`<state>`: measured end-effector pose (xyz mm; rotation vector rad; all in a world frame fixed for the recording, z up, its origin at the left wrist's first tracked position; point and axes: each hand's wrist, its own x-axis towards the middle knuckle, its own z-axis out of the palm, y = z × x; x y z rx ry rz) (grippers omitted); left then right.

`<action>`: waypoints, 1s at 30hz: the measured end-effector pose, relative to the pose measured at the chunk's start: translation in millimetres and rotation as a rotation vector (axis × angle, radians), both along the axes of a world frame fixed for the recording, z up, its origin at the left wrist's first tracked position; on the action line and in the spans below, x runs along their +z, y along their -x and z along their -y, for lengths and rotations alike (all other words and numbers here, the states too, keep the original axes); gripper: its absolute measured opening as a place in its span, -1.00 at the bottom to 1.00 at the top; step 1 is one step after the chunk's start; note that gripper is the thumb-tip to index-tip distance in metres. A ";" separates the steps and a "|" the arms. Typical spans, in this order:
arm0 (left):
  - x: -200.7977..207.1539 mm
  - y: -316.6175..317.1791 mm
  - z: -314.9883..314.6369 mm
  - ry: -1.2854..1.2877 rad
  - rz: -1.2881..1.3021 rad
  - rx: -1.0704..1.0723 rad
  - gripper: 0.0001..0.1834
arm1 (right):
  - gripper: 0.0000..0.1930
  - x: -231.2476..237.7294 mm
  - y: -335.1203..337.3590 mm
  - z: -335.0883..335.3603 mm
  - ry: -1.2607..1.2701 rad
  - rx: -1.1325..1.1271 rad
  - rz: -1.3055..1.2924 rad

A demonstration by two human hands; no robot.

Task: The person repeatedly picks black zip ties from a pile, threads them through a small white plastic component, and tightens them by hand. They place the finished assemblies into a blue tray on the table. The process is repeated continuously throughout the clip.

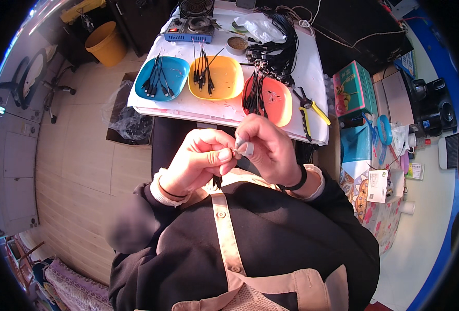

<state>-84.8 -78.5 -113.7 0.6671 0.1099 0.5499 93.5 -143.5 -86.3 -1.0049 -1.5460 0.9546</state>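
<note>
My left hand (201,153) pinches a short black cable (217,182) in front of my chest, and its dark end hangs below the fingers. Against it, my right hand (270,147) is closed, thumb and index finger at the thin wire ends, with pale coverings on the fingertips. The exact grip on the wires is too small to make out. On the white table (188,111) just beyond are a blue tray (180,67), a yellow tray (233,78) and a coral tray (281,109), with black cables lying in each or over its edge.
Yellow-handled wire strippers (317,111) lie at the table's right. Behind the trays are a blue heating unit (189,32), a round tin (237,45) and a heap of black cables (281,46). A cardboard box (131,124) stands left, a patterned-cloth side table (390,223) right.
</note>
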 end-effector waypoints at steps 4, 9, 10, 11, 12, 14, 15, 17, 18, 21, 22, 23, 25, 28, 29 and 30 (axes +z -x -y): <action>8.7 9.5 -1.5 -0.203 -0.199 0.122 -0.88 | -0.81 -7.9 5.1 1.6 0.255 0.112 -0.424; 10.7 12.4 -0.9 -0.202 -0.237 0.139 -0.86 | -0.81 -11.9 -8.7 -6.5 0.059 0.141 -0.216; 10.2 12.1 -1.3 -0.217 -0.245 0.136 -0.85 | -0.81 -12.3 -10.8 -7.8 -0.012 0.118 -0.118; 9.4 11.5 -1.8 -0.224 -0.249 0.134 -0.85 | -0.82 -12.9 -11.9 -8.3 -0.077 0.094 -0.012; 8.6 10.8 -2.3 -0.236 -0.253 0.126 -0.85 | -0.82 -13.8 -11.6 -8.1 -0.080 0.066 -0.003; 7.0 7.1 -4.6 -0.248 -0.253 0.106 -0.85 | -0.83 -16.3 -9.1 -6.9 -0.092 -0.004 0.018; 6.7 4.8 -6.1 -0.220 -0.259 0.104 -0.85 | -0.84 -18.5 -6.0 -6.2 -0.018 -0.011 -0.097; 9.0 -0.8 -9.8 -0.166 -0.257 0.096 -0.85 | -0.86 -23.5 -1.6 -6.8 0.092 -0.039 -0.350; 11.8 -4.5 -11.1 -0.156 -0.300 0.107 -0.87 | -0.86 -25.4 -4.2 -8.7 0.126 0.011 -0.404; 30.3 -12.2 -27.0 -0.256 -0.464 0.123 -0.86 | -0.81 -30.8 -16.5 -16.2 0.060 -0.078 -0.380; 39.5 -13.4 -35.3 -0.289 -0.502 0.165 -0.85 | -0.73 -32.0 -24.4 -17.9 0.046 -0.103 -0.341; 49.6 -13.7 -48.6 -0.420 -0.503 0.211 -0.83 | -0.67 -33.8 -30.6 -19.1 0.074 -0.092 -0.398; 62.2 -27.2 -79.8 -0.741 -0.582 0.433 -0.88 | -0.54 -40.5 -37.4 -22.6 0.111 -0.139 -0.415; 61.8 -63.8 -133.6 -1.218 -0.739 0.558 -0.92 | -0.59 -53.2 -42.3 -23.8 0.186 -0.089 -0.377; 55.5 -79.4 -148.5 -1.489 -0.781 0.586 -0.93 | -0.62 -57.8 -43.1 -25.1 0.193 -0.073 -0.351; 47.2 -95.5 -163.6 -1.589 -0.818 0.551 -0.93 | -0.69 -60.9 -45.9 -24.3 0.254 -0.038 -0.328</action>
